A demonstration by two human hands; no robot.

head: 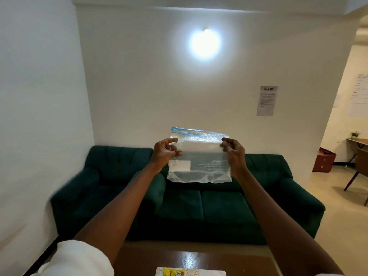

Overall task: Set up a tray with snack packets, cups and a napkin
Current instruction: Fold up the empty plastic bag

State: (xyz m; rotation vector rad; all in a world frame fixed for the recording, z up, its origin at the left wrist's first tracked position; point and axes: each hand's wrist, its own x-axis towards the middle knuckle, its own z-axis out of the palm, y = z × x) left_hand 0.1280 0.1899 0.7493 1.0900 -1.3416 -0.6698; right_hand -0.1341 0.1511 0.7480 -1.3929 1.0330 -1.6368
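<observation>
Clear zip bag (199,158) held up in front of the green sofa (187,206), left hand (165,152) grip pinching its left edge, right hand (234,154) grip pinching its right edge, yellow snack packet (173,272) on a tray (209,273) on the tabletop (139,259) below the sofa.

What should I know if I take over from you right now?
Left hand: pinching the left edge of the clear zip bag.
Right hand: pinching its right edge.
The bag is held up in the air in front of the green sofa; something white seems to be inside, but I cannot tell what.
On the brown table, at the bottom edge of the view, lies a yellow snack packet on something pale and patterned, possibly the tray.
Done: seemingly one packet placed.
Left: no cups or napkin are in view, so those probably remain.
</observation>
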